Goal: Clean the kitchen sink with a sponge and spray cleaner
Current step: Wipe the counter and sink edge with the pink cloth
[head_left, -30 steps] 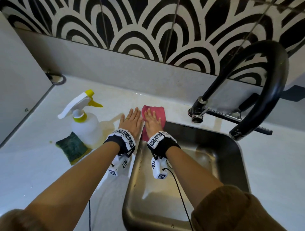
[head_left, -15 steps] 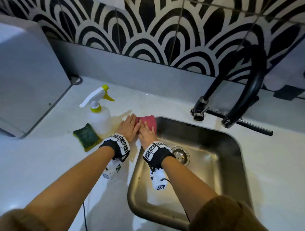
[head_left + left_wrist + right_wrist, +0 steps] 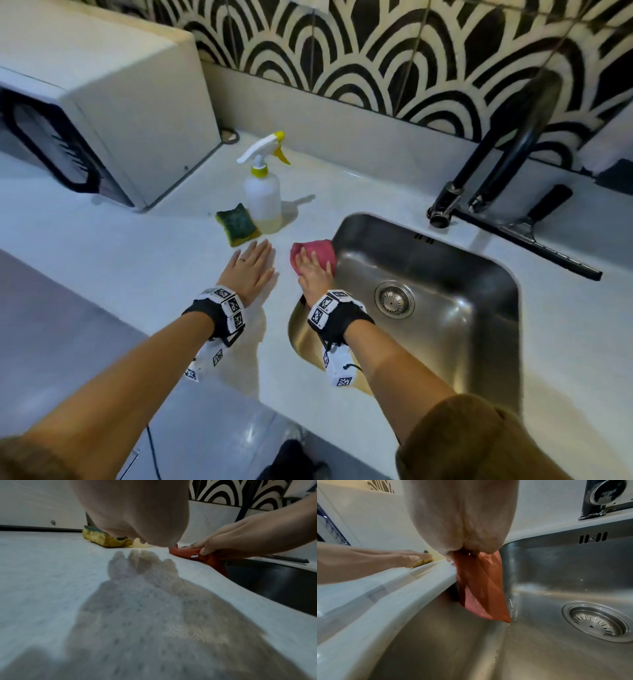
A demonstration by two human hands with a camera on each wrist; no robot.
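The right hand (image 3: 313,272) covers most of the pink cloth (image 3: 317,251) in the head view, so whether its fingers curl round the cloth cannot be told. In the left wrist view the left hand (image 3: 135,511) blocks the far half of the sponge (image 3: 105,538) and nearly all of the spray bottle (image 3: 139,545). The faucet (image 3: 507,137) is blurred at its arch in the head view. The microwave (image 3: 102,102) is cut off by the frame's left edge. The sink (image 3: 445,284) disappears behind the right sleeve (image 3: 472,442).

Left hand (image 3: 251,270) now apart from right hand (image 3: 313,272), pink cloth (image 3: 317,251) nearer along sink (image 3: 486,274) edge.
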